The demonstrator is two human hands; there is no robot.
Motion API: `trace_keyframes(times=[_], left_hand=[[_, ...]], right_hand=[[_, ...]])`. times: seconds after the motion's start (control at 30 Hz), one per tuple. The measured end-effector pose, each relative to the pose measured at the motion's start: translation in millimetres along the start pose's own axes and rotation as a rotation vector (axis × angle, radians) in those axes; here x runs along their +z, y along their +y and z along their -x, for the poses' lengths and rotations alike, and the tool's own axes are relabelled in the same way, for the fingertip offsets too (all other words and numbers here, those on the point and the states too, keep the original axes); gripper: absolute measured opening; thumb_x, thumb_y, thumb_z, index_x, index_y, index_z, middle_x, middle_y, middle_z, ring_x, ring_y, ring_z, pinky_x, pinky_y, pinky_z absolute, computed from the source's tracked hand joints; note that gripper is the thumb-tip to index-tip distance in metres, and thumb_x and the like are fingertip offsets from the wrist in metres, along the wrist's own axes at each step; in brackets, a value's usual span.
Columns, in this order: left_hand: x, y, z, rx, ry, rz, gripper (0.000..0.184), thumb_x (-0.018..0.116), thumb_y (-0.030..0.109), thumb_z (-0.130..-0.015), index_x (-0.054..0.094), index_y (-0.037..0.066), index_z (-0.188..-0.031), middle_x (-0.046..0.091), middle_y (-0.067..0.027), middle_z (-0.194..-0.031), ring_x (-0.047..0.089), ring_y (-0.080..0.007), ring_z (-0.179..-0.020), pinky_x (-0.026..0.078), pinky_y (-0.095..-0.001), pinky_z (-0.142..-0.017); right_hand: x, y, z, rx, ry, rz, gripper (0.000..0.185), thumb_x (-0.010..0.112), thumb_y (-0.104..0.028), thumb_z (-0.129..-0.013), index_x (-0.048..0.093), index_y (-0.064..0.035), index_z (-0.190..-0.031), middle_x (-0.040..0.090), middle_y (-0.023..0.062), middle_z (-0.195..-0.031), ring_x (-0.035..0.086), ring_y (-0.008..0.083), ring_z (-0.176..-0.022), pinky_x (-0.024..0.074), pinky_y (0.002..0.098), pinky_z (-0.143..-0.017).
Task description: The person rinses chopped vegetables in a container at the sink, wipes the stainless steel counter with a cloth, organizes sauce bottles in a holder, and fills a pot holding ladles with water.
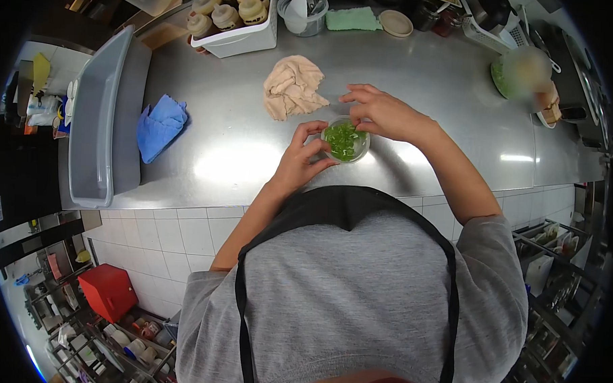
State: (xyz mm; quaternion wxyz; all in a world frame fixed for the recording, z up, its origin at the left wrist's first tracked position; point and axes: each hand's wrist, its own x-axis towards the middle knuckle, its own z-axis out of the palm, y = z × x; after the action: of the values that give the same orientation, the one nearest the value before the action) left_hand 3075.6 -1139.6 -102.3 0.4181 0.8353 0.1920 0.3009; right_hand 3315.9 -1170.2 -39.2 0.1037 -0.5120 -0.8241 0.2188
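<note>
A small clear round container (346, 157) with chopped green pieces (341, 139) inside stands on the steel counter in front of me. My left hand (302, 156) grips its left side, fingers at the rim and thumb low near the front. Over the right rim, my right hand (387, 116) has its thumb and a finger pressed together at the green pieces; what they hold, if anything, is too small to make out. Its other fingers stretch out to the left. A crumpled beige cloth (293, 88) lies just behind the container.
On the steel counter (234, 131) a blue cloth (161, 127) lies left, beside a grey tub (96, 123). Along the back are a white bin (247, 43) of squeeze bottles, a utensil container (303, 22), a green cloth (353, 18) and a round lid (396, 23). A bowl of greens (503, 75) stands right.
</note>
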Motion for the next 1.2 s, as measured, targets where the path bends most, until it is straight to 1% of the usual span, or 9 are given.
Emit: trace_keyframes(times=[0.2,0.37,0.57,0.8,0.87,1.0,1.07,1.1,1.2], left_hand=[[-3.0,0.4,1.6,-0.092,-0.105,0.042,0.032,0.081,0.011,-0.064,0.06,0.005,-0.088,0.044,-0.0141,-0.124,0.044,-0.0303,-0.12,0.043,-0.0386,-0.094],[-7.1,14.2,-21.7,-0.016,-0.001,-0.012,0.031,0.076,0.023,-0.072,0.061,0.009,-0.096,0.043,-0.0144,-0.128,0.037,-0.0317,-0.124,0.035,-0.0419,-0.099],[18.9,-3.9,-42.4,-0.013,-0.005,-0.278,0.026,0.074,0.021,-0.073,0.063,0.01,-0.093,0.045,-0.0132,-0.125,0.038,-0.0344,-0.121,0.031,-0.0436,-0.098],[27.1,-3.6,-49.0,0.013,-0.008,-0.337,0.017,0.075,0.015,-0.07,0.064,0.01,-0.082,0.048,-0.0109,-0.122,0.039,-0.0352,-0.122,0.031,-0.0463,-0.098],[27.7,-4.5,-48.9,-0.006,-0.003,-0.335,0.015,0.075,0.014,-0.07,0.064,0.01,-0.079,0.049,-0.0102,-0.122,0.039,-0.0353,-0.122,0.029,-0.0469,-0.099],[26.5,-5.3,-48.1,-0.022,-0.009,-0.312,0.014,0.075,0.014,-0.07,0.064,0.01,-0.078,0.05,-0.0103,-0.122,0.039,-0.0353,-0.122,0.027,-0.0472,-0.1],[25.7,-4.7,-48.0,-0.046,-0.033,-0.265,0.012,0.072,0.015,-0.072,0.062,0.01,-0.077,0.048,-0.0082,-0.121,0.036,-0.0339,-0.126,0.018,-0.0574,-0.105],[25.6,-4.7,-48.3,-0.045,-0.033,-0.266,0.012,0.072,0.015,-0.072,0.062,0.01,-0.077,0.048,-0.0082,-0.121,0.036,-0.0339,-0.126,0.018,-0.0574,-0.105],[25.1,-5.2,-47.8,-0.036,-0.026,-0.293,0.013,0.074,0.014,-0.071,0.063,0.01,-0.078,0.05,-0.0103,-0.121,0.039,-0.0353,-0.122,0.028,-0.0461,-0.1]], right_hand=[[11.5,19.2,9.9,0.108,0.026,-0.357,0.009,0.064,-0.014,-0.08,0.059,-0.0076,-0.085,0.051,0.0099,-0.127,0.043,0.0268,-0.122,0.0364,0.0372,-0.099],[15.3,25.8,14.7,0.227,-0.043,-0.785,0.013,0.059,-0.02,-0.087,0.06,-0.0074,-0.086,0.051,0.0084,-0.126,0.049,0.019,-0.112,0.0361,0.0334,-0.097],[26.1,31.9,18.9,0.313,0.001,-0.945,0.02,0.054,-0.025,-0.091,0.061,-0.0068,-0.089,0.053,0.0081,-0.126,0.049,0.0179,-0.112,0.0353,0.0324,-0.098],[33.7,31.6,22.6,0.344,0.038,-1.071,0.021,0.055,-0.028,-0.091,0.061,-0.0078,-0.091,0.055,0.0073,-0.124,0.049,0.0179,-0.111,0.0346,0.0326,-0.099],[36.5,31.4,22.2,0.463,0.036,-1.11,0.017,0.058,-0.025,-0.089,0.06,-0.0078,-0.089,0.056,0.0077,-0.123,0.05,0.0173,-0.111,0.0348,0.0329,-0.099],[38.3,25.0,24.8,0.285,0.094,-0.974,0.014,0.062,-0.021,-0.086,0.06,-0.0076,-0.087,0.057,0.0083,-0.121,0.049,0.0167,-0.111,0.035,0.033,-0.098],[42.7,29.5,25.2,0.277,0.163,-1.066,0.012,0.065,-0.018,-0.083,0.06,-0.0084,-0.087,0.057,0.0094,-0.12,0.05,0.0165,-0.11,0.0367,0.0327,-0.096],[41.6,32.3,26.1,0.277,0.164,-1.065,0.012,0.065,-0.018,-0.083,0.06,-0.0084,-0.087,0.057,0.0094,-0.12,0.05,0.0165,-0.11,0.0367,0.0327,-0.096],[36.3,37.1,32.2,0.38,0.353,-1.143,0.01,0.063,-0.018,-0.085,0.06,-0.0092,-0.087,0.057,0.0077,-0.121,0.052,0.0148,-0.108,0.04,0.029,-0.091]])
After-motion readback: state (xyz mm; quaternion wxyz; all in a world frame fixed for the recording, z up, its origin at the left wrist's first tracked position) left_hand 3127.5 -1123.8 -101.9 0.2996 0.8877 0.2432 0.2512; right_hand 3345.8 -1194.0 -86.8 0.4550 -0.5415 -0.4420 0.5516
